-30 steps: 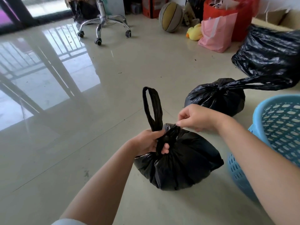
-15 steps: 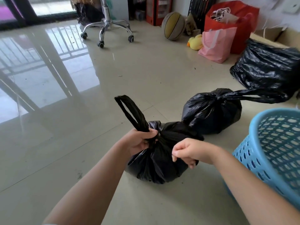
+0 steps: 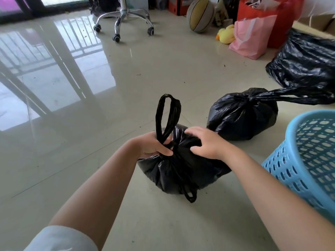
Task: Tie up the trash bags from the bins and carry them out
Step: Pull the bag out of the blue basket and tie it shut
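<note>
A small black trash bag (image 3: 174, 171) sits on the tiled floor right in front of me. My left hand (image 3: 154, 144) is closed around the base of one handle loop (image 3: 167, 115), which stands upright. My right hand (image 3: 204, 143) rests on the bag's gathered top with fingers spread, holding nothing. The bag's other handle (image 3: 189, 194) hangs loose down its near side. A second black bag (image 3: 241, 115), knotted, lies behind to the right. A larger black bag (image 3: 306, 64) lies further back on the right.
A blue perforated plastic bin (image 3: 308, 160) stands close on my right. At the back are a chair's wheeled base (image 3: 125, 22), a basketball (image 3: 200, 14), a yellow duck toy (image 3: 225, 34), and pink (image 3: 252, 38) and red bags. Open glossy floor stretches to the left.
My right hand has let go of the handle it was pulling toward me and moved up onto the bag's top. That handle now hangs down. My left hand keeps its grip.
</note>
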Available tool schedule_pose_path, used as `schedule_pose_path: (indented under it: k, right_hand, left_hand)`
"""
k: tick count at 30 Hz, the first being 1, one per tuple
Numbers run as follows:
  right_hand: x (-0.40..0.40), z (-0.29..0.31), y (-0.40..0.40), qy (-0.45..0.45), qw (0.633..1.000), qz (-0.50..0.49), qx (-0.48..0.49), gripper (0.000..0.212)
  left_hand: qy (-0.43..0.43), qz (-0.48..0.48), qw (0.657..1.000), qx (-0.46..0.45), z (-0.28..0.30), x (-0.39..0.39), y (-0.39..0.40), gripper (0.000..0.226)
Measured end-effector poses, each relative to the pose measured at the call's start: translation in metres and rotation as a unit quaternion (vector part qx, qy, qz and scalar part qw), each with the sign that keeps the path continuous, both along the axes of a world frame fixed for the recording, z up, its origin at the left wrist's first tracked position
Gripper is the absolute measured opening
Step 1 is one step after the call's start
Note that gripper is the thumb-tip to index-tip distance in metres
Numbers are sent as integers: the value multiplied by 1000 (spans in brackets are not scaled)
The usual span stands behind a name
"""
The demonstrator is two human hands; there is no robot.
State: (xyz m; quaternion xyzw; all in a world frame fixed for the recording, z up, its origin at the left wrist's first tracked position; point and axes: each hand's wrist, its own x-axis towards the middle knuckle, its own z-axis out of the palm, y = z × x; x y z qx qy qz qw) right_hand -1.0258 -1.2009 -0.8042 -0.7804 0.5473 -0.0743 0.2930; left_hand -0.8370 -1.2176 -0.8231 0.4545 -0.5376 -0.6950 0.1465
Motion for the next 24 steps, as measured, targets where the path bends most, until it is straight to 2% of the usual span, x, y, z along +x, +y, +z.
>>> schedule_pose_path:
  k: [2, 4, 7, 10, 12, 13, 16, 19, 21, 22, 24]
  right_hand:
    - [4, -6, 4, 20, 999, 33, 35, 49]
    - [7, -12, 6, 38, 997, 57, 30, 43]
    - [12, -18, 6, 17, 998, 35, 40, 30]
    - [17, -19, 2, -22, 997, -6, 71, 24]
    - [20, -19, 1, -25, 997, -8, 77, 22]
    - [21, -19, 1, -26, 996, -4, 80, 22]
    - [23, -22, 3, -22, 995, 5, 93, 20]
    - [25, -20, 3, -27, 995, -4, 95, 19]
    - [24, -19, 1, -22, 996, -3, 89, 19]
    - [22, -18, 0, -15, 996, -3, 87, 20]
    - [14, -19, 0, -4, 996, -2, 91, 21]
  left_hand:
    - [-6, -22, 1000, -4, 1, -1, 1, 54]
    - [-7, -26, 1000, -7, 2, 0, 0, 53]
    - [-86, 75, 991, -65, 2, -5, -4, 42]
    - [-181, 190, 948, -178, -4, -14, -8, 27]
    - [-220, 230, 912, -258, -10, -18, -6, 9]
    - [-244, 241, 893, -290, -14, -19, -5, 10]
    - [-320, 222, 856, -339, -25, -20, 0, 13]
    - [-367, 197, 837, -355, -27, -21, 1, 15]
    - [-368, 196, 848, -327, -24, -23, -4, 15]
    - [-328, 217, 875, -281, -22, -23, -7, 15]
    - [-164, 260, 945, -107, -17, -17, -11, 20]
